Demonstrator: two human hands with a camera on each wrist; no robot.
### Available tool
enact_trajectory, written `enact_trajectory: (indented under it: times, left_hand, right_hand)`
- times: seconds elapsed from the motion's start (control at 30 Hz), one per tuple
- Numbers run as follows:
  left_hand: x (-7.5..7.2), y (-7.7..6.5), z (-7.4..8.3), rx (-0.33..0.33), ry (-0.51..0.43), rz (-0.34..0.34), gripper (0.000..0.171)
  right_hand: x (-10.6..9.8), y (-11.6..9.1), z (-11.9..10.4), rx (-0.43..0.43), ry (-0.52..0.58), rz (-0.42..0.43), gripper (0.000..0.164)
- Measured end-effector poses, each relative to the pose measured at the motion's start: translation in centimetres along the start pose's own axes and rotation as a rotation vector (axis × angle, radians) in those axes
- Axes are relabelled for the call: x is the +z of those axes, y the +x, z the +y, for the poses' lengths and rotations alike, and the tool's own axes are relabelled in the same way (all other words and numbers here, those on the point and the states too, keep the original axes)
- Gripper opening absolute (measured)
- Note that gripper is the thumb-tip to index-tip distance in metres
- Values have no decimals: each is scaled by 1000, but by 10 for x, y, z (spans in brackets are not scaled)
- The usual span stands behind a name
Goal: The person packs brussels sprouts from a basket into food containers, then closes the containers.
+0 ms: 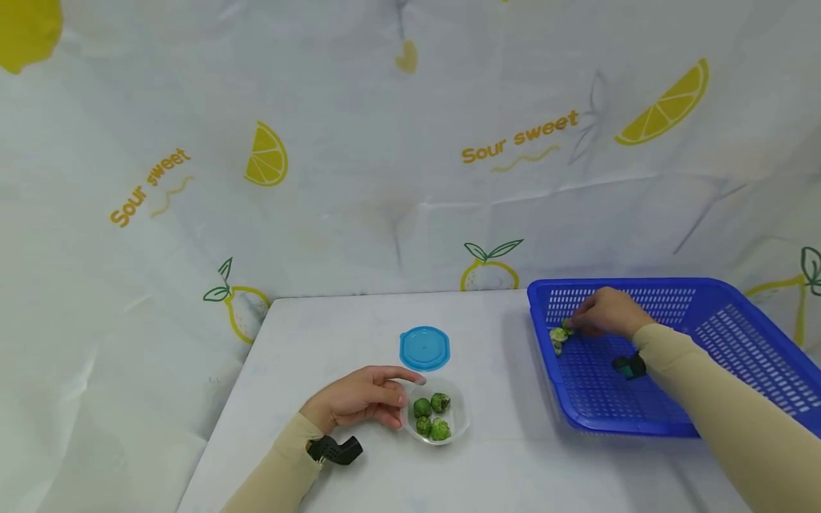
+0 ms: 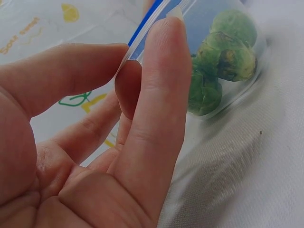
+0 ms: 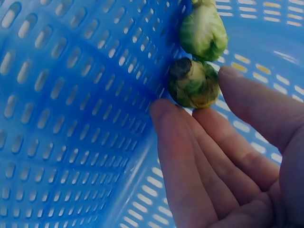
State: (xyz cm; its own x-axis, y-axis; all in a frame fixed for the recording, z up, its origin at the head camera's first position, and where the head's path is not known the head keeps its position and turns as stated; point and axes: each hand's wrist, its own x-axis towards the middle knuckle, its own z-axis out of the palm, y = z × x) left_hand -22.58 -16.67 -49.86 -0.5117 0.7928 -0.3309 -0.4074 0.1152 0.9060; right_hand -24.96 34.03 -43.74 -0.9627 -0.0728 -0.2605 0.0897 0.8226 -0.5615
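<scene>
My left hand (image 1: 365,395) pinches the rim of a clear plastic container (image 1: 463,420) between thumb and fingers. Several green Brussels sprouts (image 2: 232,52) sit inside that container. Over at the right, my right hand (image 1: 609,313) reaches into a blue plastic basket (image 1: 554,385). Its thumb and fingertips close around a Brussels sprout (image 3: 194,84) against the basket's left side. Another, paler sprout (image 3: 204,33) lies right beside that one. In the head view the gripped sprout is partly hidden by the fingers.
A round blue lid (image 1: 425,348) lies flat on the white table (image 1: 333,328), just behind the container. A white backdrop (image 1: 359,214) printed with lemons rises behind the table. Dark wrist cameras (image 1: 336,450) are strapped at both sleeves.
</scene>
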Motion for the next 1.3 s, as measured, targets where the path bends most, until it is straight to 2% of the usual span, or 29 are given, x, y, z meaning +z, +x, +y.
enact_trajectory:
  times: [0.4,0.67,1.1,1.3]
  left_hand:
    - [0,1,1,-4,-6,5,58]
    - [1,1,1,-6,-11,10,57]
    - [0,-1,1,2,3,4,60]
    - [1,0,2,7,-7,-10,61]
  right_hand:
    - [5,-1,-6,50,-3,54,40]
    - [0,-6,2,14,-2,34,40]
    - [-18,-32,5,27,-2,-19,47]
    - [-26,-48,-1,10,-17,8,55]
